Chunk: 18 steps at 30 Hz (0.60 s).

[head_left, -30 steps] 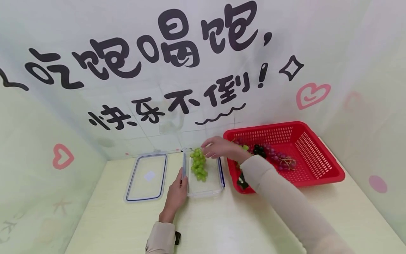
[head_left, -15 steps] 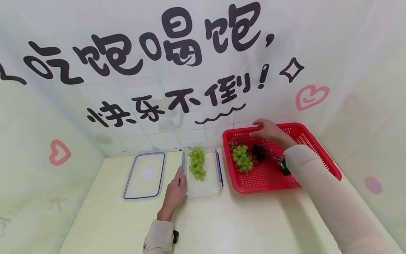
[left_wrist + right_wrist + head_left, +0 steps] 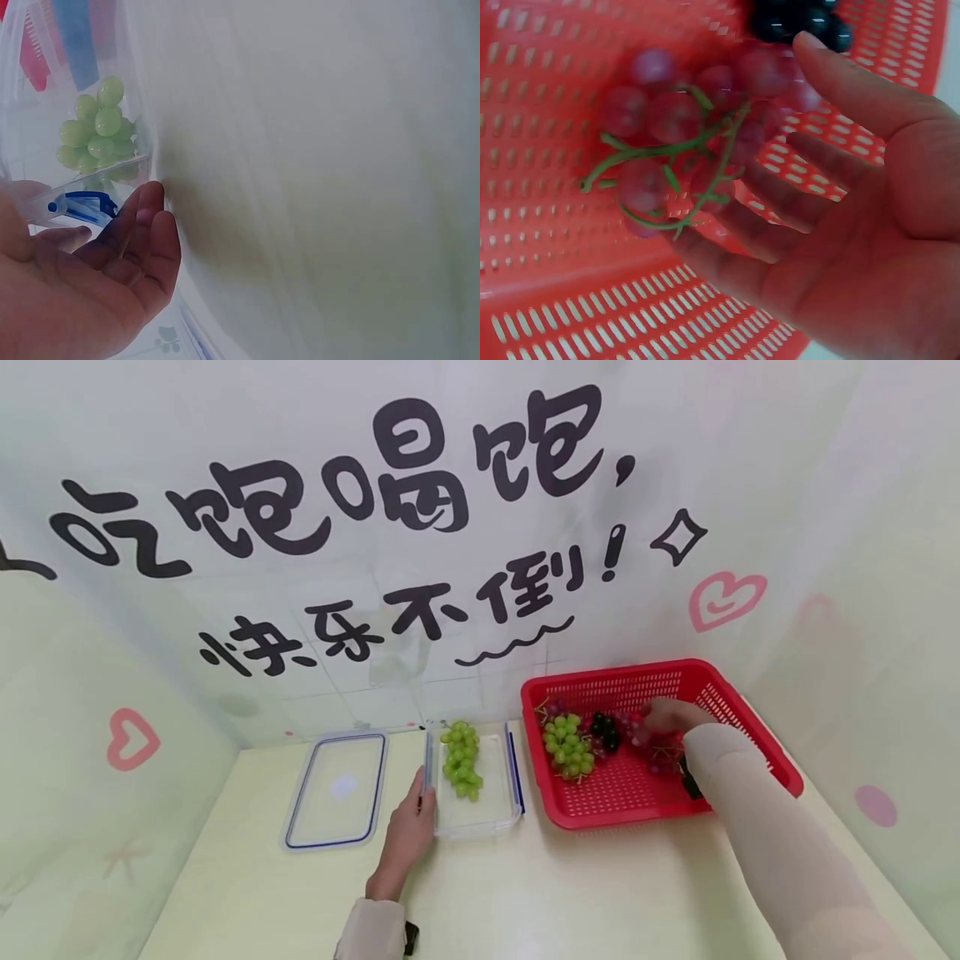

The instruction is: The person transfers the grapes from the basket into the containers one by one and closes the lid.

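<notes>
My left hand (image 3: 408, 835) grips the left side of a clear plastic container (image 3: 491, 777), its curled fingers at a blue-trimmed latch flap (image 3: 88, 204) in the left wrist view. Inside the container lies a bunch of green grapes (image 3: 461, 762), along the left wall. Over in the red basket (image 3: 600, 821), my right hand (image 3: 670, 717) reaches to a bunch of purple grapes (image 3: 676, 118) with green stems. Its fingers are spread at the bunch's edge, thumb apart, not closed round it. Black grapes (image 3: 605, 731) and more green grapes (image 3: 567, 746) lie to that hand's left.
A clear lid (image 3: 337, 789) with a blue seal lies flat to the container's left. Basket and container stand side by side on the pale table (image 3: 480, 902). Behind them rises a wall covering (image 3: 420, 693) with black lettering.
My right hand has left the green grapes in the container, swung right over the basket and lowered to the purple grapes. My left hand has stayed on the container.
</notes>
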Motion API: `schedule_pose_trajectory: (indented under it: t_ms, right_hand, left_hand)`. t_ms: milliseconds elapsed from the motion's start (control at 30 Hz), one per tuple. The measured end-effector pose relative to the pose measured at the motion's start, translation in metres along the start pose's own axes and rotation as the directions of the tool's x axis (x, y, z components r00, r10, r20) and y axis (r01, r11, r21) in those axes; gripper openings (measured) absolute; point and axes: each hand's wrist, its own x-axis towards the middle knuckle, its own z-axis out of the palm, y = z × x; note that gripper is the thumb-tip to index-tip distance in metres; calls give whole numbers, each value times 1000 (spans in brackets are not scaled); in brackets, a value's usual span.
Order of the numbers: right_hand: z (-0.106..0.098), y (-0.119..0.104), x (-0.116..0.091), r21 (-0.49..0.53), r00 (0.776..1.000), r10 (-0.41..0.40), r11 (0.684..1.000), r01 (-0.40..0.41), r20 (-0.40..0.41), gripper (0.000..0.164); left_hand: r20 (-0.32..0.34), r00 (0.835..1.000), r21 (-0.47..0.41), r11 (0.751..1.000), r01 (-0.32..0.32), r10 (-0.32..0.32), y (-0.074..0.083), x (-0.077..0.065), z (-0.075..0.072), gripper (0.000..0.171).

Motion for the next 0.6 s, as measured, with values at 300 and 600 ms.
schedule_pose_trajectory:
  t_ms: [300,600]
  right_hand:
    - [6,0,4,29,1000,-22,999,22,-1,56]
    - [-2,7,1,58,996,-22,998,27,-85,41]
  left_hand:
    - [5,1000,-26,1000,-7,7,-1,-1,-6,55]
    - [10,1000,-29,1000,-8,8,-1,0,-2,56]
